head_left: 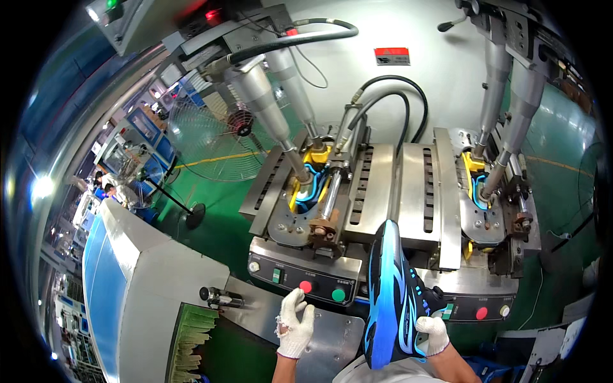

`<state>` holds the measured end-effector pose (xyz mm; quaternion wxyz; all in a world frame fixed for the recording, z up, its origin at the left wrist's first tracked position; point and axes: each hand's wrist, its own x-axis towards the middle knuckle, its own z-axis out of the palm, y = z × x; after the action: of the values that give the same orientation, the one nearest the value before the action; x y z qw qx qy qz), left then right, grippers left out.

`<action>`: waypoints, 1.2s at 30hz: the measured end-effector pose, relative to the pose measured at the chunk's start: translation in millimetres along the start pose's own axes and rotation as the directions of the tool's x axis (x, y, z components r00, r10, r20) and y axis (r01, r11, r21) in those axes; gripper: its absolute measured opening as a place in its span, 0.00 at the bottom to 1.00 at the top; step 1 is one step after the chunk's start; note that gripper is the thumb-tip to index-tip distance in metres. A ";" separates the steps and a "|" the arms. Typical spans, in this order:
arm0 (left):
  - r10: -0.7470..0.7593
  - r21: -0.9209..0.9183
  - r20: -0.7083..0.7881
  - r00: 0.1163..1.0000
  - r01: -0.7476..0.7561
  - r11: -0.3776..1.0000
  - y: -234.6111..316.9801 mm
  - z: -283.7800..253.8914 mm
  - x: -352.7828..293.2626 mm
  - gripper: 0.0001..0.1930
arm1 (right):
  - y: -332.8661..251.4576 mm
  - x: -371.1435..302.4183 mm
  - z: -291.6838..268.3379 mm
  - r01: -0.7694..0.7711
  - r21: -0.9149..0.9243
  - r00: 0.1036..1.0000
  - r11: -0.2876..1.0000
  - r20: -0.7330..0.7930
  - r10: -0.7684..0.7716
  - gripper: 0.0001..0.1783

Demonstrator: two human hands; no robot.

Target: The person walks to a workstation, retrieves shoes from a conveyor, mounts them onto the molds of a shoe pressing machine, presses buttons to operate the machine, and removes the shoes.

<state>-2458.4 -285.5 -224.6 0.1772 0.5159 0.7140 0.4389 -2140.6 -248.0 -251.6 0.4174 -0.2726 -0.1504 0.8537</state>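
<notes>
Two hands stand apart: right hand (pixel 434 335) gripping a shoe (pixel 391 300), left hand (pixel 295 325) loosely spread near the panel's edge (pixel 290 284)

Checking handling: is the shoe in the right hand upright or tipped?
Tipped: the shoe has its sole facing left, not down.

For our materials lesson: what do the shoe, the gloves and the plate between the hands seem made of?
Shoe: sole perhaps rubber or foam, from its smooth, thick look; upper unclear.
Gloves: probably knitted cotton or similar, matt, with a frayed edge.
Plate: likely bare metal, smooth, judging by its grey sheen.
</notes>
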 end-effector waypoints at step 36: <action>-0.192 0.595 0.227 0.955 0.020 0.803 -46.4 110.3 416.9 0.41 | -27.8 20.0 26.8 -0.134 -0.225 0.874 0.965 -0.486 0.008 0.34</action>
<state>-2576.2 131.7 -239.7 0.1314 0.5602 0.8104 0.1101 -2149.0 -216.1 -223.3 0.3718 -0.5321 -0.1389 0.7479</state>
